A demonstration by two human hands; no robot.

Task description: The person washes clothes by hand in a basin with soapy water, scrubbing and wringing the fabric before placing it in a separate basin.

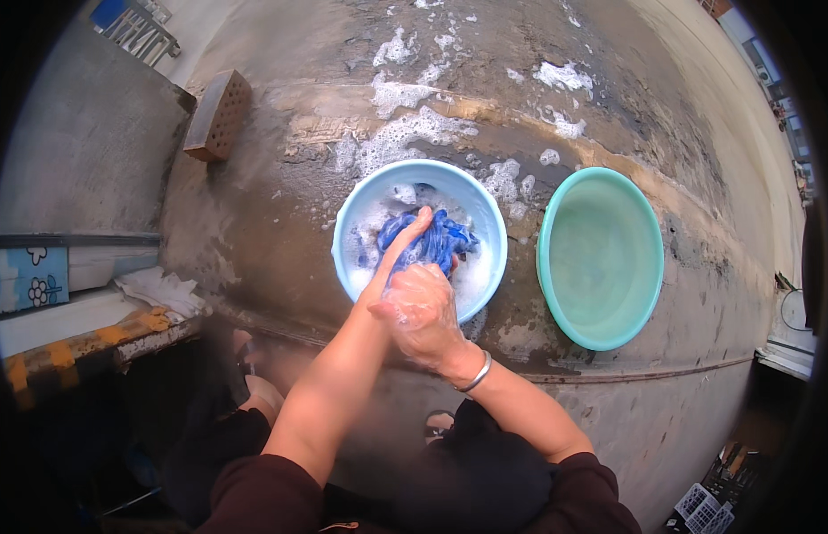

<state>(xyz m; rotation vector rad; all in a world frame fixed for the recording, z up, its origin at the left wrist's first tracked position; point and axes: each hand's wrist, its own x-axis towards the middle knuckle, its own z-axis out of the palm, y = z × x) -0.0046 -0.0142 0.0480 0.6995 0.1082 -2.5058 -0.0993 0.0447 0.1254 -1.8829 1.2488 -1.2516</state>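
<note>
Two hands: both of the person's hands are in the light blue basin, busy with one blue cloth.
Right hand: it is curled in a soapy fist, closed on the near part of the blue cloth. A silver bangle sits on its wrist.
Left hand: it reaches farther in, fingers long and close together, pressed flat on the cloth. It seems to pin the cloth more than grab it.
Blue cloth: it lies bunched in the middle of the light blue basin, in foamy water.
How to rub well: it looks best to hold one part still with the left hand and rub the other part against it with the right. Short rubs, low in the water, should keep the suds inside the rim.
Careful: the basin stands on wet, sloped concrete ground, so a hard push could slide or tip it.
Green basin: it stands just beside the blue one, to the right, not touching. It looks to hold clear water.
Foam patches: white suds lie on the ground past the basin.
Brick: it rests far off to the left, well apart.
</note>
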